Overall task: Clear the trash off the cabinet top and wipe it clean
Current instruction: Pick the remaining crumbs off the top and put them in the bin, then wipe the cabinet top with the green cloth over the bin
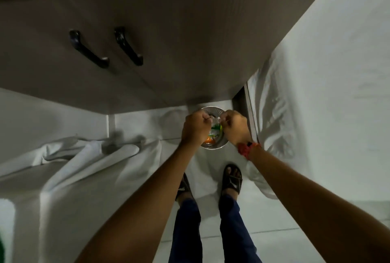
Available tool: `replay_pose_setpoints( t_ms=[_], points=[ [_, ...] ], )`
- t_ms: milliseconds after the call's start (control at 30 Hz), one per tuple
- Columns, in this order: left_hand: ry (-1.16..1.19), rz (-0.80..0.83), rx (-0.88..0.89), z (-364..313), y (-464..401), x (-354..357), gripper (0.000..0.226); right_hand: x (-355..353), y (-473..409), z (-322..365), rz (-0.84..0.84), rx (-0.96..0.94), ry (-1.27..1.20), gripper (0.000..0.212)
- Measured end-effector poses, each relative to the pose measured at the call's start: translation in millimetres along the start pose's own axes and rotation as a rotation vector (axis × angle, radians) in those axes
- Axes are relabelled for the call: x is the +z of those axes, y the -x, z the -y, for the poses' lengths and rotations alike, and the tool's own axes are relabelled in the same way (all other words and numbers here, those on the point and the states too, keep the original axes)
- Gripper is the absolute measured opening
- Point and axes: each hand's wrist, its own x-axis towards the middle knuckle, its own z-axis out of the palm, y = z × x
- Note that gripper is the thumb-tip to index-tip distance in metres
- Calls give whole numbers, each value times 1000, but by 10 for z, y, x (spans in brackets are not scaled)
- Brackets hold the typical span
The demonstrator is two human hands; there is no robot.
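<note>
A small round metal trash bin point(213, 147) stands on the floor below the cabinet front point(168, 41). Orange, green and yellow trash point(212, 136) lies inside it. My left hand point(195, 129) and my right hand point(235, 127) are both over the bin's mouth, fingers closed. Each pinches something thin and pale, which looks like the edge of a clear liner; it is too small to tell for sure. A red band point(245, 149) sits on my right wrist. The cabinet top is out of view.
Two black handles point(88, 48) point(128, 46) stick out of the cabinet doors. White cloth drapes furniture at the left point(84, 167) and the right point(316, 94). My feet in black sandals point(232, 178) stand on the pale tiled floor just behind the bin.
</note>
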Motion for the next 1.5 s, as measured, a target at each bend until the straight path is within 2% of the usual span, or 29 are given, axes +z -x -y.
replay_pose_setpoints(
  t_ms=[100,200,267,400,500,600,700,767,833,900,1000,1033,1100,1233,1300,1367,1433,1500],
  points=[
    [-110,40,-16,172,-33,60,29,83,-47,-77,63,23,-10,31],
    [-47,-3,-3,303,90,-74,35,73,12,-41,169,28,58,39],
    [8,-40,45,349,234,-262,36,39,118,92,229,-53,130,48],
    [4,-199,139,317,626,-806,41,29,387,703,230,-364,357,60],
    [27,-330,173,239,1002,-1354,42,96,635,1430,198,-650,452,60],
    [-65,-494,168,313,1388,-1937,43,215,911,2175,237,-877,528,59],
    [-135,-740,55,544,1849,-2478,40,387,1206,2768,296,-1041,632,61],
    [-149,-892,-99,824,2230,-2753,38,529,1457,3081,368,-1139,686,63],
    [-134,-945,-315,1179,2618,-2887,42,664,1704,3274,422,-1217,722,61],
    [-87,-883,-529,1541,2924,-2862,57,752,1888,3357,452,-1270,742,57],
    [-37,-673,-695,1951,3239,-2636,86,837,2092,3371,490,-1310,795,53],
    [-37,-604,-699,2026,3268,-2550,95,841,2119,3353,496,-1317,814,54],
    [-84,-582,-691,2130,3257,-2437,98,849,2127,3301,505,-1338,837,57],
    [-258,-666,-718,2129,3194,-2442,61,771,2015,3207,541,-1329,869,63],
    [-327,-668,-735,2121,3189,-2489,51,682,1950,3206,585,-1249,796,63],
    [-290,-744,-750,2040,3220,-2574,48,579,1873,3225,620,-1173,739,64],
    [-263,-925,-672,1880,3209,-2672,46,496,1759,3217,602,-1118,723,65],
    [-317,-1047,-505,1608,3120,-2728,47,416,1618,3129,582,-1036,708,66]
  ],
)
